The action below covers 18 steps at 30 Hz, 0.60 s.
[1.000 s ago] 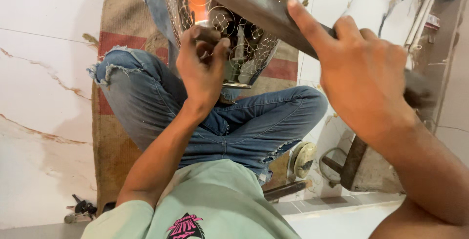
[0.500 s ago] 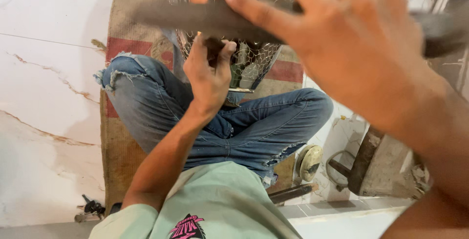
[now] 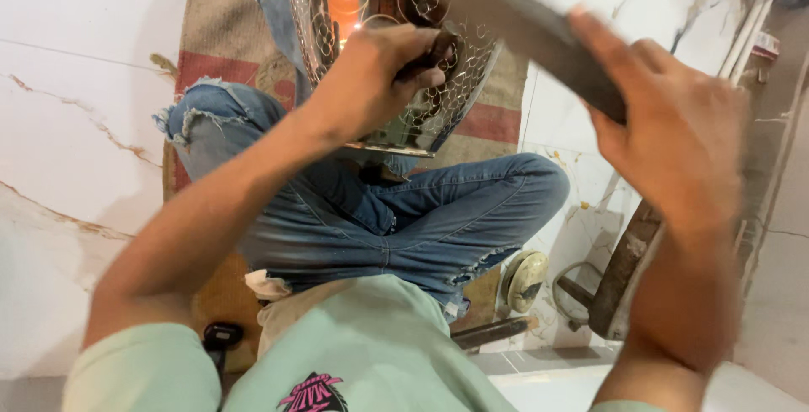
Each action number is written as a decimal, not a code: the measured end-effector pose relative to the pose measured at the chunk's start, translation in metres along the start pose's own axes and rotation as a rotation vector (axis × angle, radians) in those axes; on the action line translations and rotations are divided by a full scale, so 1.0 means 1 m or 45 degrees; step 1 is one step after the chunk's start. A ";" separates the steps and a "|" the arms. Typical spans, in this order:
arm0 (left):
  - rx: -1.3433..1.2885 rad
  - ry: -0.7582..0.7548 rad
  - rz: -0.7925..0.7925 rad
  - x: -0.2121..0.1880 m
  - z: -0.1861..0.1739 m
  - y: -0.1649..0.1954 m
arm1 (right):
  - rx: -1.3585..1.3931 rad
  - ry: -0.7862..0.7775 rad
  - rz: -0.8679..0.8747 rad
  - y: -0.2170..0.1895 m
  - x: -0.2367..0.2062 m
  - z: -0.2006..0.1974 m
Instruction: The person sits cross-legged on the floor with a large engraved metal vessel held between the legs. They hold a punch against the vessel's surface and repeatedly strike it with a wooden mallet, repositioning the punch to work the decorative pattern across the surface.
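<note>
A shiny metal vessel with an engraved circle-and-flower pattern rests against my crossed legs in torn blue jeans. My left hand presses a small dark punch-like tool against the vessel's side. My right hand grips a long dark flat bar, held slanted above the vessel and blurred by motion.
I sit on a brown sack mat with red stripes on a white marble floor. By my right knee lie a round metal disc, a wooden-handled tool and a dark rod. A small black object lies at left.
The right hand swung the bar down across the view and has lifted it back to the right. The left hand stayed on the vessel with the small tool. The view tilted slightly.
</note>
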<state>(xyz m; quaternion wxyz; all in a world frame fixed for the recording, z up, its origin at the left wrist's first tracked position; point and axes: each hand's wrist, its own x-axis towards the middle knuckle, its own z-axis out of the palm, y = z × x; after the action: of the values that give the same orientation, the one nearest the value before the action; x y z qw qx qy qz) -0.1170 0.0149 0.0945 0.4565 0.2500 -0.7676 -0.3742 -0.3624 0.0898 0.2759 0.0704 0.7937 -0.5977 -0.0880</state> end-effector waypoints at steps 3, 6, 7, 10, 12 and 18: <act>0.003 -0.192 0.160 0.015 -0.010 -0.006 | 0.452 0.148 0.095 0.004 -0.023 0.049; -0.003 -0.464 0.221 0.032 -0.014 -0.010 | 1.201 0.581 0.392 -0.009 -0.048 0.101; -0.026 -0.534 0.268 0.039 -0.014 -0.011 | 0.973 0.458 0.421 -0.012 -0.060 0.112; -0.046 -0.731 0.414 0.052 -0.012 -0.011 | 1.306 0.483 0.565 -0.041 -0.089 0.149; 0.041 -0.888 0.362 0.059 -0.009 -0.010 | 1.260 0.492 0.823 -0.059 -0.100 0.169; 0.002 -0.847 0.265 0.077 -0.011 -0.002 | 1.093 0.219 1.006 -0.089 -0.110 0.187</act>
<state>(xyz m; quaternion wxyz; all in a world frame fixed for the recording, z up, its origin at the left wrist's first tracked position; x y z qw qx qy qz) -0.1421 -0.0461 0.1357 0.2167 0.0350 -0.8960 -0.3861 -0.3504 0.2189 0.0801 -0.1816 0.4725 -0.8225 0.2595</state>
